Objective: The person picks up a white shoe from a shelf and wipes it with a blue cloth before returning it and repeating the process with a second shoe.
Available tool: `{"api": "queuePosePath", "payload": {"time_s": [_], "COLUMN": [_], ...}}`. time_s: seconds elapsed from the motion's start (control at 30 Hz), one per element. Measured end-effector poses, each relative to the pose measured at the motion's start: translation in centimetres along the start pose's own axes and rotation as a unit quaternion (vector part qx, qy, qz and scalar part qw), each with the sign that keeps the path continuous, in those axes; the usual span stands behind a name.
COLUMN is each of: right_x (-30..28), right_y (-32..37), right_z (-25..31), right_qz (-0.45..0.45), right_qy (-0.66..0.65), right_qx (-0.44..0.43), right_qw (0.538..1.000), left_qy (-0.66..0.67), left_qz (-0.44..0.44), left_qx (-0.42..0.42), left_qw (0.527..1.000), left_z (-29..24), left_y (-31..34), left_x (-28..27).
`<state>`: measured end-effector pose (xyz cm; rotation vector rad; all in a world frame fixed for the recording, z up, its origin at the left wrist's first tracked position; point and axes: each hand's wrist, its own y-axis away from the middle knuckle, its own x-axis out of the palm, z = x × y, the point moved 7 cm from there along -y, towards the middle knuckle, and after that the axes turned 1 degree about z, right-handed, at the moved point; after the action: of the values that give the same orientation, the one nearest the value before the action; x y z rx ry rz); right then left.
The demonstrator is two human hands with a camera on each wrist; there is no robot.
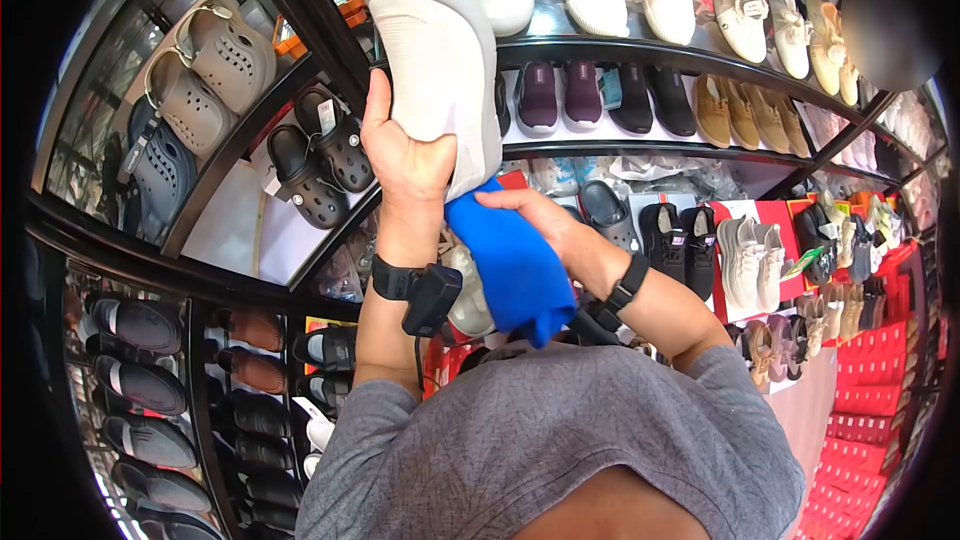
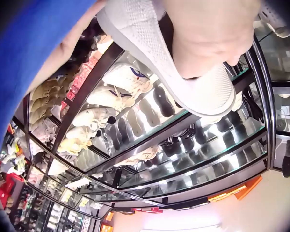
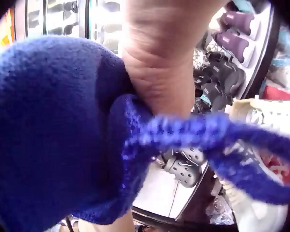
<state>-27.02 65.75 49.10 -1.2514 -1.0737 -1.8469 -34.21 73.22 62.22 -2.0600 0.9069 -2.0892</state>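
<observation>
My left hand (image 1: pixel 408 165) grips a white slip-on shoe (image 1: pixel 430 70) with a thick pale grey sole, held up toe away from me. Its thumb lies along the shoe's left side. In the left wrist view this hand (image 2: pixel 208 38) reaches over the knit upper (image 2: pixel 145 43) at the shoe's opening. At the heel end, my right hand (image 1: pixel 545 225) holds a blue cloth (image 1: pixel 515 265), thumb on top, and the rest hangs down toward my chest. Seen from the right wrist, the fuzzy cloth (image 3: pixel 48 135) bunches below the hand (image 3: pixel 162 63), whose fingertips are hidden.
Shelves with dark frames (image 1: pixel 640 50) full of shoes curve around in front. Grey clogs (image 1: pixel 230 55) and black clogs (image 1: pixel 300 180) stand at left, near the held shoe. Purple shoes (image 1: pixel 540 95) sit just right of it. Red boxes (image 1: pixel 860 390) are stacked at far right.
</observation>
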Motion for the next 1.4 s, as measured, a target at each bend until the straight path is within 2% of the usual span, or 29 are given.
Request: {"api": "queuePosePath", "payload": {"time_s": [0.1, 0.13, 0.2, 0.27, 0.33, 0.37, 0.4, 0.47, 0.5, 0.57, 0.67, 0.7, 0.73, 0.83, 0.87, 0.9, 0.97, 1.13, 1.23, 1.27, 1.37, 1.4], "right_x": [0.2, 0.1, -0.2, -2.7, -3.4, -3.7, -3.1, -1.6, -0.8, 0.7, 1.1, 2.4, 2.6, 2.5, 1.7, 3.2, 3.7, 3.3, 3.7, 4.0, 4.9, 4.8], "right_y": [2.6, 3.3, 4.6, 4.3, 3.2, 2.6, 2.1, 1.4, 1.8, 2.9, 5.2, 6.7, 8.2, 11.6, 12.3, 12.9, 13.1, 10.3, 7.3, 6.3, 3.1, 1.9], "right_z": [1.4, 1.8, 4.9, 7.1, 8.4, 8.4, 8.7, 8.9, 8.4, 7.7, 8.4, 8.7, 9.2, 9.7, 9.9, 9.7, 9.3, 8.7, 8.8, 9.1, 9.6, 10.3], "right_qz": [-0.027, -0.026, -0.05, -0.087, -0.121, -0.119, -0.108, -0.074, -0.052, -0.014, -0.007, -0.017, -0.021, 0.012, 0.028, 0.062, 0.054, 0.0, -0.007, -0.005, 0.013, 0.014], "right_qy": [0.178, 0.178, 0.221, 0.117, 0.113, 0.113, 0.144, 0.176, 0.153, 0.14, 0.153, 0.175, 0.225, 0.157, 0.125, 0.152, 0.176, 0.23, 0.22, 0.223, 0.203, 0.205], "right_qx": [-0.074, -0.071, -0.171, -0.15, -0.164, -0.167, -0.201, -0.273, -0.275, -0.283, -0.311, -0.334, -0.342, -0.342, -0.328, -0.323, -0.337, -0.33, -0.317, -0.318, -0.301, -0.3], "right_qw": [0.981, 0.981, 0.959, 0.978, 0.973, 0.972, 0.963, 0.943, 0.948, 0.949, 0.938, 0.926, 0.912, 0.926, 0.936, 0.932, 0.923, 0.916, 0.923, 0.922, 0.932, 0.932], "left_qy": [-0.036, -0.037, -0.084, -0.075, -0.086, -0.097, -0.059, -0.054, -0.068, -0.135, -0.23, -0.286, -0.288, -0.385, -0.386, -0.456, -0.553, -0.75, -0.839, -0.858, -0.928, -0.936], "left_qz": [-0.018, -0.019, -0.006, -0.029, 0.0, -0.01, -0.042, -0.051, -0.064, -0.092, -0.117, -0.13, -0.126, -0.147, -0.143, -0.147, -0.165, -0.092, -0.036, -0.014, 0.009, 0.014], "left_qx": [0.012, 0.014, 0.02, 0.014, -0.038, -0.026, -0.103, -0.149, -0.169, -0.191, -0.205, -0.209, -0.207, -0.239, -0.236, -0.251, -0.272, -0.297, -0.264, -0.243, -0.208, -0.201], "left_qw": [0.999, 0.999, 0.996, 0.997, 0.996, 0.995, 0.992, 0.986, 0.981, 0.968, 0.944, 0.926, 0.926, 0.879, 0.881, 0.841, 0.77, 0.584, 0.474, 0.452, 0.309, 0.288], "left_z": [-1.0, -1.3, -1.7, -1.3, 0.7, 1.6, 2.8, 3.9, 4.3, 4.2, 3.2, 2.5, 2.0, 0.5, 0.0, -0.7, -2.0, -3.7, -4.3, -4.4, -4.8, -4.9], "left_y": [0.5, 0.7, 1.1, 1.5, 1.8, 2.0, 2.0, 2.1, 2.3, 2.5, 2.5, 2.4, 2.2, 1.5, 1.0, 0.5, -0.9, -6.0, -8.8, -9.7, -12.0, -12.5], "left_x": [-0.1, -0.2, -0.1, -0.3, 0.0, -0.1, 0.0, -0.6, -1.1, -2.0, -3.2, -3.6, -3.4, -3.2, -2.7, -2.6, -2.5, -0.3, 1.3, 2.0, 4.0, 4.5]}}
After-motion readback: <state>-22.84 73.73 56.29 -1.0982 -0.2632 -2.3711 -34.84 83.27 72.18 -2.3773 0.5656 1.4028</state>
